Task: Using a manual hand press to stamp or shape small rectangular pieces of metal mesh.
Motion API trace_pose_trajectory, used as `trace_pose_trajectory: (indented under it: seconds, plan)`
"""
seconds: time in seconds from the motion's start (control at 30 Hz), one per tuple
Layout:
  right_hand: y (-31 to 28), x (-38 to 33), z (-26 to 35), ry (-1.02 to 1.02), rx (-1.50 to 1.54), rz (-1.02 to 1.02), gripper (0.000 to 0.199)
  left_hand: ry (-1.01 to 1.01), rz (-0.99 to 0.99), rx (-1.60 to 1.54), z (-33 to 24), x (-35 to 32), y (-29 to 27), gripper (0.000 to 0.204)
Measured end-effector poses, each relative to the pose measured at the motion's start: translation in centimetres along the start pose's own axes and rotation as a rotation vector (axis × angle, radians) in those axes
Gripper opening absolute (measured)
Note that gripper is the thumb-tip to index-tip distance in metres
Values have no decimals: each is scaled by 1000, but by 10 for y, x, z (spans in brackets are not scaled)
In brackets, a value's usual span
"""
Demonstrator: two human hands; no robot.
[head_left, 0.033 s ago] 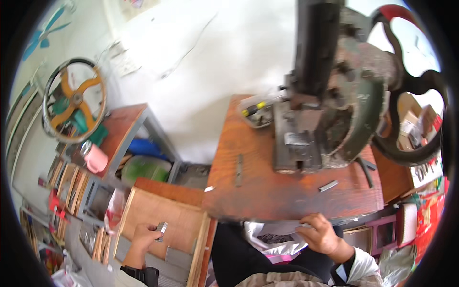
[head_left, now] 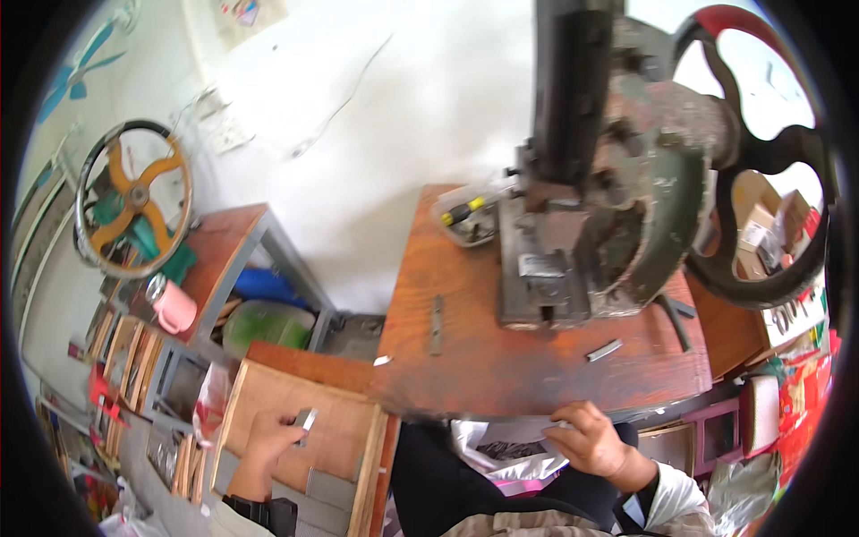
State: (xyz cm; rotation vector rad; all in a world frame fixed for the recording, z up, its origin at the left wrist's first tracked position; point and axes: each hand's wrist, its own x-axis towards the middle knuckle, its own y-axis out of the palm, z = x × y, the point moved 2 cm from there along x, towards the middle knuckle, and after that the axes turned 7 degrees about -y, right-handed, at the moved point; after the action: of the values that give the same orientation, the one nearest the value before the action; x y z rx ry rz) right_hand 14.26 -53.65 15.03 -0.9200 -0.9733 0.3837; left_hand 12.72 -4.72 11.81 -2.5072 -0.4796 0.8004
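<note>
My left hand (head_left: 267, 440) is down at the lower left over a shallow wooden tray (head_left: 340, 421), pinching a small grey metal piece (head_left: 306, 418) between fingers and thumb. My right hand (head_left: 595, 440) rests at the front edge of the orange-brown workbench (head_left: 501, 358), fingers curled on a crinkled clear plastic bag (head_left: 510, 461) that lies in my lap and holds small dark parts. Above the bench stands a heavy dark green press machine (head_left: 617, 215) with a large flywheel (head_left: 761, 161).
Flat metal strips (head_left: 436, 324) and a short bar (head_left: 604, 350) lie on the bench. A clear tub with a yellow-handled tool (head_left: 465, 215) sits by the press. At left are a second handwheel machine (head_left: 134, 197), a pink cup (head_left: 174, 309) and wooden racks.
</note>
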Motion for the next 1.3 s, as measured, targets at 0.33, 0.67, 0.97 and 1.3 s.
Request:
trace_pose_trajectory:
  seconds: [0.33,0.67,0.97,1.3]
  plan:
    - [-34,-22,-10,98,-5,-89,24,681,89,432,-333,-57,222,36]
    - [-34,-42,-15,111,82,-102,23,736,-117,336,-346,-61,280,35]
    - [-41,-41,-20,151,87,-142,25,913,8,87,-331,-45,280,19]
    - [-57,76,-94,154,-87,-538,26,1108,-47,-57,-304,-23,287,21]
